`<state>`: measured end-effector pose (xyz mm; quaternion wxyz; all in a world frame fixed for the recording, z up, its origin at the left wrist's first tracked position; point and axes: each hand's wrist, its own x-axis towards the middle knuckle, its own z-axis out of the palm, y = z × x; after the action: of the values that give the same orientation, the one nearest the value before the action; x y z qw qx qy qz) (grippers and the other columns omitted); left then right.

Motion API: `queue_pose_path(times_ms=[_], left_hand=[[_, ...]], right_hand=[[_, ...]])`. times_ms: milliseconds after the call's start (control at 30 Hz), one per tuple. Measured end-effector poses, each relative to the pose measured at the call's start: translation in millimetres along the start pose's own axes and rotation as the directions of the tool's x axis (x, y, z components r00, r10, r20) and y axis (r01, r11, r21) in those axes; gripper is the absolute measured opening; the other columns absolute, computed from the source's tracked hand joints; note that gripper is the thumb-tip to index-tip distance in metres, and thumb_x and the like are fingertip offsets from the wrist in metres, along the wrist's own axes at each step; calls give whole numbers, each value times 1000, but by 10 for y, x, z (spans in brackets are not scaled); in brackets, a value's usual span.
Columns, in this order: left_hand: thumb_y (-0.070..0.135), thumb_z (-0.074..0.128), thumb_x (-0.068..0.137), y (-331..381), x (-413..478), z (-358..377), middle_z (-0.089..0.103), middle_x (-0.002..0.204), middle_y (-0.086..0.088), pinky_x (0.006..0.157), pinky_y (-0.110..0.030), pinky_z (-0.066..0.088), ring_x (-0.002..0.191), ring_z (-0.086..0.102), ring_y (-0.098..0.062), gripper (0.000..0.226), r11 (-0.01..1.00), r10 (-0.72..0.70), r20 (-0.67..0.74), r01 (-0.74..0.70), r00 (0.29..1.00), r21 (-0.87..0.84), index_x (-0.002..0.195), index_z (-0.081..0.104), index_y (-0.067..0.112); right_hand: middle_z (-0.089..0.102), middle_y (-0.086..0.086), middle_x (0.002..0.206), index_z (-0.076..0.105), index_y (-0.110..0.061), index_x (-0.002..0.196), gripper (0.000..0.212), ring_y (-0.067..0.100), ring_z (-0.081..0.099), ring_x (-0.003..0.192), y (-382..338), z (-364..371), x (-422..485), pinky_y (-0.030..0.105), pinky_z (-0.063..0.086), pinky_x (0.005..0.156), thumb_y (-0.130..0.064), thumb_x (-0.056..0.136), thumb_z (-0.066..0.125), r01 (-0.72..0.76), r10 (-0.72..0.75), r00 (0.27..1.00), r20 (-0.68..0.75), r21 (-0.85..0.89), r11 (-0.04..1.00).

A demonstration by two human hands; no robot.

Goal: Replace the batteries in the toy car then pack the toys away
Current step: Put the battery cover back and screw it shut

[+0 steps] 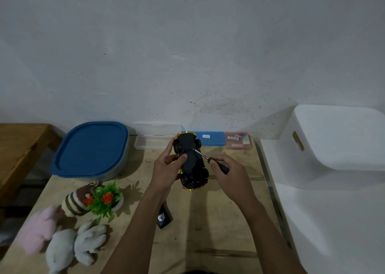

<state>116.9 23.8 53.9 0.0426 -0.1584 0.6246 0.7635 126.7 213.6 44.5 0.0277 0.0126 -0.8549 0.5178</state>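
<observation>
The left hand [166,166] is gripping the upturned car [192,164], fingers curled round it. The right hand [229,175] is pinching a screwdriver [211,161], tip pointing ten o'clock, touching the underside.

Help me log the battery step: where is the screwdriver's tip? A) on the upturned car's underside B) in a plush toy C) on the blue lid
A: the right hand holds the screwdriver with its tip on the underside of the toy car, gripped by the left hand.

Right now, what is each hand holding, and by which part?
Left hand grips the upturned toy car by its side, at mid-body. Right hand holds the screwdriver by its black handle, tip against the car's underside.
</observation>
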Motion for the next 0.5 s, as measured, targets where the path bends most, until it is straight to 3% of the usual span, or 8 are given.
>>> queue_pose_path(times_ms=[500], left_hand=[[10, 69, 90, -33, 3, -10, 69, 107, -24, 75, -42, 60, 102, 70, -29, 64, 1000, 4, 18, -4, 1000, 1, 138, 49, 47]], right_hand=[[71, -17, 91, 69, -32, 103, 16, -4, 65, 86, -53, 7, -6, 25, 56, 73, -41, 92, 61, -41, 41, 999, -5, -6, 999]])
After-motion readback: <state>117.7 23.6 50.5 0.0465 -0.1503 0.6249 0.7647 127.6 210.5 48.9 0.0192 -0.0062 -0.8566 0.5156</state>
